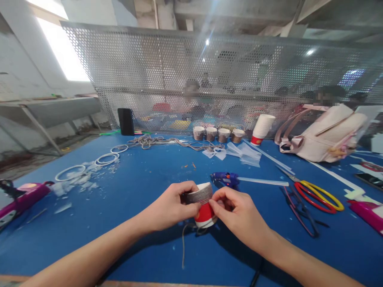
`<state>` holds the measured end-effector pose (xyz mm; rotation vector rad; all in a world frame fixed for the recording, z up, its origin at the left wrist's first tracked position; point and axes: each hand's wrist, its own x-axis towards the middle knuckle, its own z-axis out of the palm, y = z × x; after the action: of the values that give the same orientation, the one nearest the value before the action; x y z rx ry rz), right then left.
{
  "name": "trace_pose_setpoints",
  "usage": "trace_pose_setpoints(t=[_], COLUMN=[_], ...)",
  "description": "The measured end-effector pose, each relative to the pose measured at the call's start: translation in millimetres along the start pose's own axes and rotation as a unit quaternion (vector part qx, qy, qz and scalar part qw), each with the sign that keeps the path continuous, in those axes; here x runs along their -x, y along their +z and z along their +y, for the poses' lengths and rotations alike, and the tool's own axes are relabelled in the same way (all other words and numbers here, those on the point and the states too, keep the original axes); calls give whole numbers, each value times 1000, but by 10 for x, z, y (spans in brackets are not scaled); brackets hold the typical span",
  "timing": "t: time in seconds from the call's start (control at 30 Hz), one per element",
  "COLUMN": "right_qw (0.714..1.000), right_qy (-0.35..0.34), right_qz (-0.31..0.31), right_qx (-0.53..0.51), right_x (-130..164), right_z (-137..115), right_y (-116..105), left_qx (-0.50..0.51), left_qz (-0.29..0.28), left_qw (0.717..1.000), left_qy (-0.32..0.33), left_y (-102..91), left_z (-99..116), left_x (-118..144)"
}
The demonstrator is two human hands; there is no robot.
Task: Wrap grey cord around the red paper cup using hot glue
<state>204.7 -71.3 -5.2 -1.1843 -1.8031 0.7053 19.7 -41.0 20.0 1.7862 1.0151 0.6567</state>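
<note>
My left hand (182, 201) is wrapped around a red and white paper cup (206, 215), fingers on one side and thumb on the other. Grey cord (203, 195) is wound in tight rows around the cup's upper part, just under the white rim. At the cup's right side my right hand (231, 205) is closed in a pinch on the cord, its fingertips against the cup wall. A loose tail of cord (183, 247) hangs below the cup onto the table. Just beyond the hands lies a blue glue gun (226, 178) with a long clear glue stick in it.
Scissors (317, 195) and eyeglasses (302, 215) lie on the right of the blue table (143, 183). Along the back stand several small cord-covered cups (211, 134), stacked paper cups (263, 127), tangled cord (146, 141) and a pink backpack (323, 135). White rings (70, 172) lie left.
</note>
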Motion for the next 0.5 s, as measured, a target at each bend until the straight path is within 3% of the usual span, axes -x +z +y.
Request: trace_pose_setpoints(t=[0.5], right_qw=[1000], right_qy=[-11], right_qz=[17], right_qx=[-8], right_x=[-25], right_z=[-3], right_y=[-15], left_qx=[40], left_qz=[-7], left_qw=[999], left_qy=[4], left_y=[-46], left_z=[-35], left_x=[-20])
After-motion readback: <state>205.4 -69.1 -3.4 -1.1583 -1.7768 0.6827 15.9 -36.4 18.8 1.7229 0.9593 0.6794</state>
